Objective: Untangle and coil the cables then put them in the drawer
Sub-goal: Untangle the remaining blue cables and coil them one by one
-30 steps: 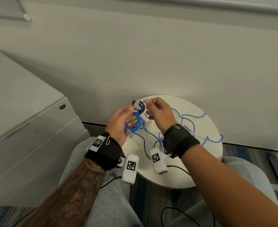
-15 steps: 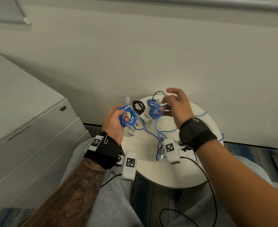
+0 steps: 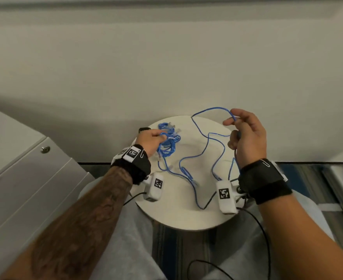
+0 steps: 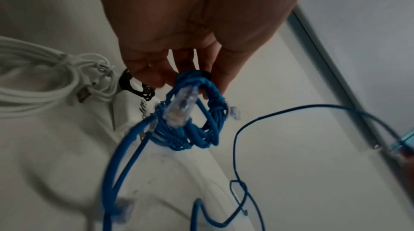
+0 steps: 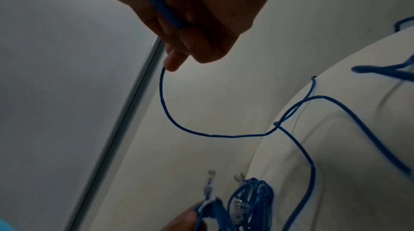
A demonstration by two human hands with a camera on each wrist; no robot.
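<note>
Left grip (image 3: 149, 141) pinching blue coil (image 3: 167, 143) (plugs pointing wallward), right grip (image 3: 245, 138) holding loose strand (image 3: 207, 112)

We see the left hand (image 4: 190, 27) with its grip pinching a blue cable bundle (image 4: 197, 119), a clear plug (image 4: 181, 109) sticking out toward us. A loose blue strand (image 4: 237, 146) trails right over the white surface (image 4: 291, 173). Coiled white cable (image 4: 44, 79) lies left, beside a white adapter (image 4: 132, 109).
</note>
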